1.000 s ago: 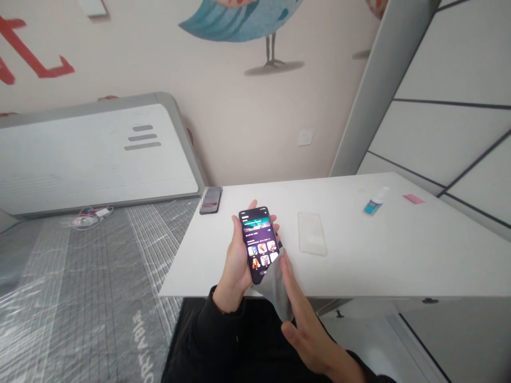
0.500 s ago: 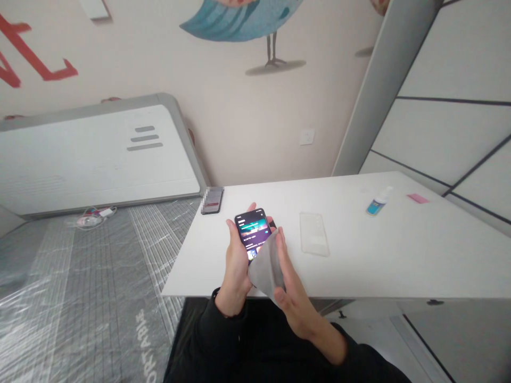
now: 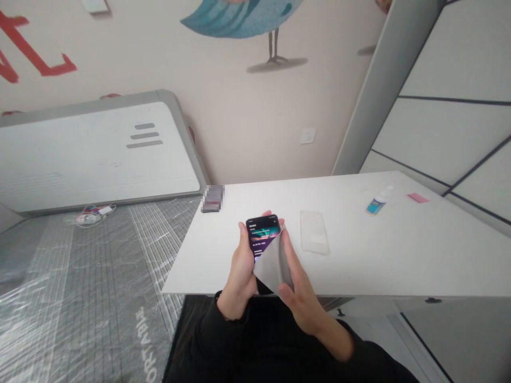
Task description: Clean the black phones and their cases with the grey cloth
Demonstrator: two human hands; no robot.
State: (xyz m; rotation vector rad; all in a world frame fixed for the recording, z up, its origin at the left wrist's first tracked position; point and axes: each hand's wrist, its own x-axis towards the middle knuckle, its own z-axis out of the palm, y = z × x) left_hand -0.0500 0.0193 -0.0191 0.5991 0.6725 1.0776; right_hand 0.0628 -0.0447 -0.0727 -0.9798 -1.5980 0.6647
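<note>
— Where is the phone (image 3: 263,233) sitting?
— Over the table's (image 3: 399,255) near edge, with its long axis pointing away from the body. The left hand (image 3: 241,266) is clamping its grip round it.
— And the grey cloth (image 3: 273,266)?
— It is covering the lower screen. The right hand (image 3: 297,287) is coming in from the right, its grip seemingly pinched on the cloth.

Phone (image 3: 263,232): dark slab, screen lit with colourful content, face up and tilted toward the camera, gripped along its edges by the left hand (image 3: 240,266) above the near edge of the worktop (image 3: 399,250). Cloth (image 3: 273,265): plain grey, probably microfibre, pressed flat over the lower half of the screen by the right hand (image 3: 298,287), thumb pinching its bottom edge.
</note>
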